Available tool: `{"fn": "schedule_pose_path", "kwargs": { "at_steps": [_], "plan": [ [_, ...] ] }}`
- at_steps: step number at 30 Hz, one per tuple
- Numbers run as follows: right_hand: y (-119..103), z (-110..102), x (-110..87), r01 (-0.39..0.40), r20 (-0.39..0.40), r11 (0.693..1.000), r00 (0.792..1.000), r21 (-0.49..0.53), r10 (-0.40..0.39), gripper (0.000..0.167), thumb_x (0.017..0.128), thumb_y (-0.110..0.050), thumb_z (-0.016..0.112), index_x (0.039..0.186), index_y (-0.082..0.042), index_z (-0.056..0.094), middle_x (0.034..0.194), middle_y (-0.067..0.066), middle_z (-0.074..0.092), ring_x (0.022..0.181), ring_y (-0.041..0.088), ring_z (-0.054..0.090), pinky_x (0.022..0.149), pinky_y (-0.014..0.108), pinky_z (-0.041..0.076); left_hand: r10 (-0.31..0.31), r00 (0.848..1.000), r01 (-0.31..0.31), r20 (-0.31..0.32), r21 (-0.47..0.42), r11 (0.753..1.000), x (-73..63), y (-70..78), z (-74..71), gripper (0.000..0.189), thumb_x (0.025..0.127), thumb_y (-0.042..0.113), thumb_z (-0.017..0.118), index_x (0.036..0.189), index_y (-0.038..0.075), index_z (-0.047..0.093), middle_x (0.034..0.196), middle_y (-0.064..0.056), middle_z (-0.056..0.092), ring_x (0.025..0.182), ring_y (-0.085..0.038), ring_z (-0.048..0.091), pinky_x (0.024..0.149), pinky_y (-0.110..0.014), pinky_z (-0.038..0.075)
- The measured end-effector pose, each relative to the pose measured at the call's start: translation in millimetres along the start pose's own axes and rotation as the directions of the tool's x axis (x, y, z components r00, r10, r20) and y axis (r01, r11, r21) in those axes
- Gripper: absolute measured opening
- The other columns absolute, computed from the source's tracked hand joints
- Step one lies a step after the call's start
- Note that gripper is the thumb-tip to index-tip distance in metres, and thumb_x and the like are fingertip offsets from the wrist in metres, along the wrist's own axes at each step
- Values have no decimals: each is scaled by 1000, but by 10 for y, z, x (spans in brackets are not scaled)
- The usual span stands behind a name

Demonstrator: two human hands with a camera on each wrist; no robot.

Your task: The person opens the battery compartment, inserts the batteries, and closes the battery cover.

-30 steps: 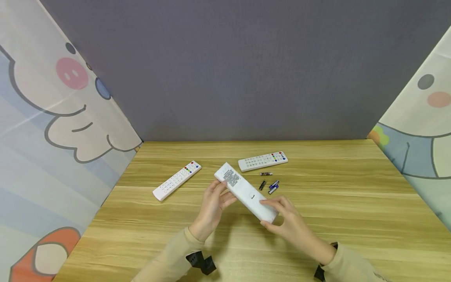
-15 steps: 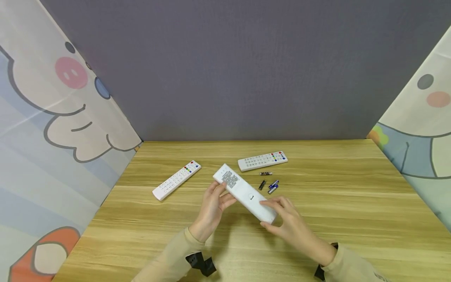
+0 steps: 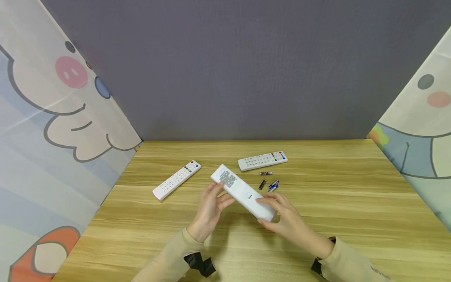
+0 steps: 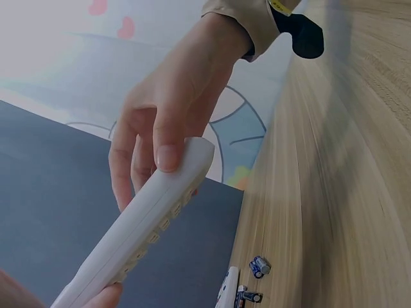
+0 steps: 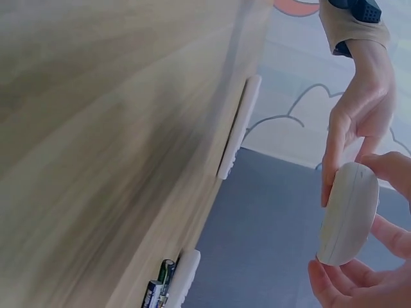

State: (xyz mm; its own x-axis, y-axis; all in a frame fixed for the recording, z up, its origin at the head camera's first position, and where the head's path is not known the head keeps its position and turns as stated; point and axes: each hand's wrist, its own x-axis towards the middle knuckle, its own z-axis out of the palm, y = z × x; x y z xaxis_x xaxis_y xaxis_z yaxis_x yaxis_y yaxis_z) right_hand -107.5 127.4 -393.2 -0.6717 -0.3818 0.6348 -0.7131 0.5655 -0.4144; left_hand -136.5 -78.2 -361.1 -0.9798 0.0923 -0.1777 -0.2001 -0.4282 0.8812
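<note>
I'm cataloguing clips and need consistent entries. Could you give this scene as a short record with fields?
Held item: white remote, back side up, above the wooden table
Left hand: holds it near its far end
Right hand: holds its near end
Lying buttons up: left remote, back remote
Loose cells: two dark batteries, two blue batteries

1. A wood-grained counter [image 3: 345, 188], yellowish brown with streaks running sideways, spans the lower head view.
2. A plain dark grey panel [image 3: 225, 70] stands upright along the counter's far edge.
3. At left, a pale printed sheet [image 3: 28, 176] shows a cartoon figure with a pink snout [image 3: 71, 72], a red-orange shape [image 3: 26, 256] below.
4. At right, another printed sheet [image 3: 423, 152] bears a grey dot [image 3: 425, 82] and a peach oval [image 3: 438, 100].
</note>
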Motion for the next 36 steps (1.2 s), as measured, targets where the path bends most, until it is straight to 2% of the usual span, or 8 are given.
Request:
{"fn": "schedule_pose_path", "kwargs": {
  "at_steps": [13,26,36],
  "plan": [
    [-14,10,101,-69,121,996,991,48,63,59,65,-18,76,117,-8,52,114,12,50,95,24,52,71,34,53,-21,1000,21,9,-11,1000,-9,3,15,39,93,10,40,125,-10,31,104,-15,52,82,-21,62,80,-33,51],
    [-5,41,99,-27,112,999,994,39,22,60,63,-16,77,118,-9,54,112,15,50,91,24,54,70,33,54,-30,1000,30,-4,-3,1000,-21,12,20,38,93,11,40,125,-9,32,102,-13,52,80,-19,62,78,-31,52],
    [-11,49,72,-69,131,997,989,37,63,56,63,-14,77,115,-9,55,114,21,51,94,35,56,70,36,54,-23,1000,23,-5,30,999,-41,10,26,39,92,11,43,124,-9,34,102,-14,55,80,-18,62,74,-28,53]
  ]
}}
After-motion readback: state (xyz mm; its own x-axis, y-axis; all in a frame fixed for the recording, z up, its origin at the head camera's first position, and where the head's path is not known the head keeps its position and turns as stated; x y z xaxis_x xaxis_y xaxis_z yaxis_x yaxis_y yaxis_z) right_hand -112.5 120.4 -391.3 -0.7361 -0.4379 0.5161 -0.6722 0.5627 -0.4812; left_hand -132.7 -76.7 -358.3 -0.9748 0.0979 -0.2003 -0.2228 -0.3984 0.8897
